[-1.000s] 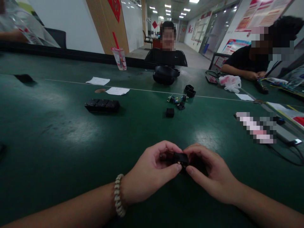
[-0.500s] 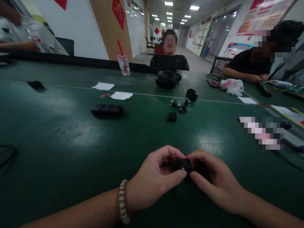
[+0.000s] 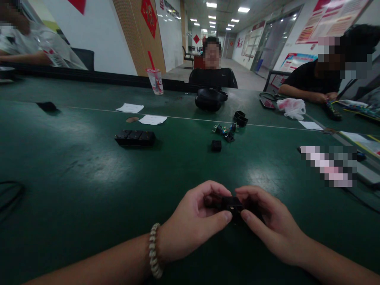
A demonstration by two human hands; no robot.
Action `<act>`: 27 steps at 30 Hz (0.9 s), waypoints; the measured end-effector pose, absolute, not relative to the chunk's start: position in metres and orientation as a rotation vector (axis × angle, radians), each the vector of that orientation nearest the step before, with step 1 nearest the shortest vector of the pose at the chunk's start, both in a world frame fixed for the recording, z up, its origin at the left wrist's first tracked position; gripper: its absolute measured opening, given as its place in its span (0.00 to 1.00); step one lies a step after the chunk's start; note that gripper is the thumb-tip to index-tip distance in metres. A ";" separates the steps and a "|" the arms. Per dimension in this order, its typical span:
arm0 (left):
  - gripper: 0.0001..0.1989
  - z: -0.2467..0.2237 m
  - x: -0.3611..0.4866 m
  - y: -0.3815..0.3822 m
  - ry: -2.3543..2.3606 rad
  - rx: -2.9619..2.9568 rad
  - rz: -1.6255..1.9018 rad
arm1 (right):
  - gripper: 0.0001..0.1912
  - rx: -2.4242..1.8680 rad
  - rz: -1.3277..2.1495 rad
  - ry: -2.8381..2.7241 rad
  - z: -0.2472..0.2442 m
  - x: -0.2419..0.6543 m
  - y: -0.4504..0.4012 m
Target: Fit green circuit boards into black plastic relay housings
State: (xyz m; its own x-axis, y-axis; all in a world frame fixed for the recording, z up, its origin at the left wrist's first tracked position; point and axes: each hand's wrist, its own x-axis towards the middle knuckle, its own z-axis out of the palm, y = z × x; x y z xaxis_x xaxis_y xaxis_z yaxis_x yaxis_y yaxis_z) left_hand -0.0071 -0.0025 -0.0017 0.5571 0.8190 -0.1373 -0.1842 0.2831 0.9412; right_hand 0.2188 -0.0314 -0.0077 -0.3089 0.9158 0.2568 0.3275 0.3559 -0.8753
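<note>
A small black plastic case (image 3: 232, 203) is held low over the green table, near its front. My left hand (image 3: 197, 221), with a beaded bracelet at the wrist, grips the case between thumb and fingers. From the other side, my right hand (image 3: 271, 225) curls its thumb and fingers around the case's right end. A light spot shows on the near face of the case; its underside and right part are hidden by shadow and fingers. Farther back lie another small black case (image 3: 216, 145), several small circuit boards (image 3: 225, 129) and open black housings (image 3: 240, 118).
A black block of joined cases (image 3: 135, 138) lies left of centre, with paper slips (image 3: 152, 119) behind it. Farther off are a cup with a red straw (image 3: 155, 81), a black pouch (image 3: 210, 99) and a plastic bag (image 3: 291, 108). Several people sit around the table.
The case has turned slightly between my fingers. My right fingertips have drawn a little away from my left ones. Things on the table have stayed in place.
</note>
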 end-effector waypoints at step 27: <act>0.10 -0.004 -0.005 0.001 0.759 1.039 0.735 | 0.25 -0.989 0.792 -1.915 -0.008 0.221 -0.031</act>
